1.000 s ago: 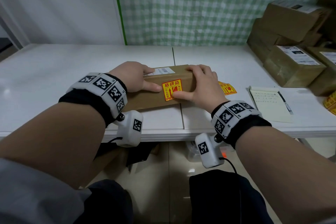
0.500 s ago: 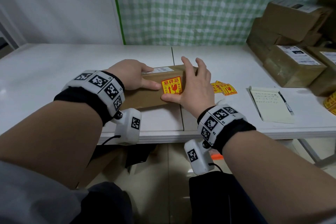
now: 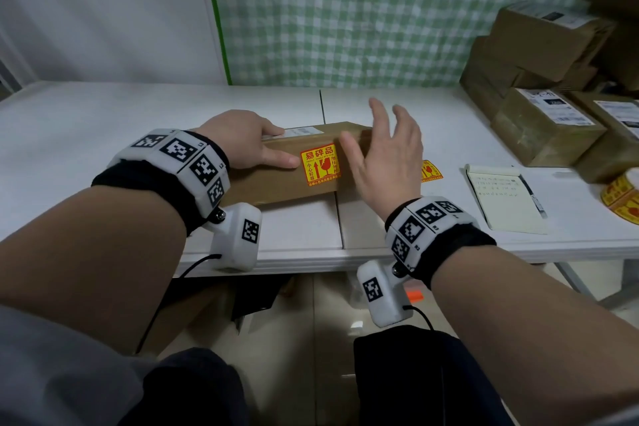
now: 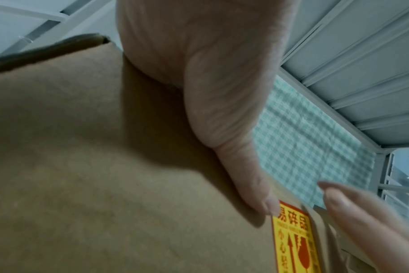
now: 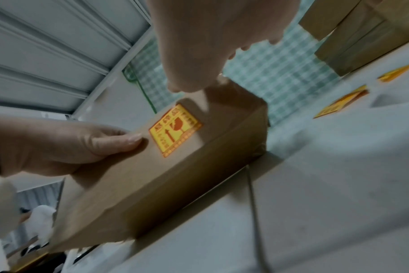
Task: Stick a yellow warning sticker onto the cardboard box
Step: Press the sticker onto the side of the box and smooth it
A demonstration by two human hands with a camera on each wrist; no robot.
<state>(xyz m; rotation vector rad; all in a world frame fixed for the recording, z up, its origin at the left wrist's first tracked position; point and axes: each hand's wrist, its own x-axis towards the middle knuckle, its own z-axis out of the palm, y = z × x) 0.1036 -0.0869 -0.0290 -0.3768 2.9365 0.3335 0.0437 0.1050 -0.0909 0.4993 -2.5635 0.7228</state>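
A brown cardboard box lies on the white table in front of me. A yellow warning sticker with red print sits flat on the box's near face, also visible as the sticker and the sticker. My left hand grips the box's left part, thumb on the near face just left of the sticker, fingers over the top. My right hand hovers beside the box's right end with fingers spread and straight, holding nothing.
Loose yellow stickers lie on the table right of the box. A notepad with a pen lies further right, a sticker roll at the right edge. Several stacked cardboard parcels fill the back right corner.
My right hand has lifted off the sticker and the box and opened out to the right. The left hand keeps its hold on the box.
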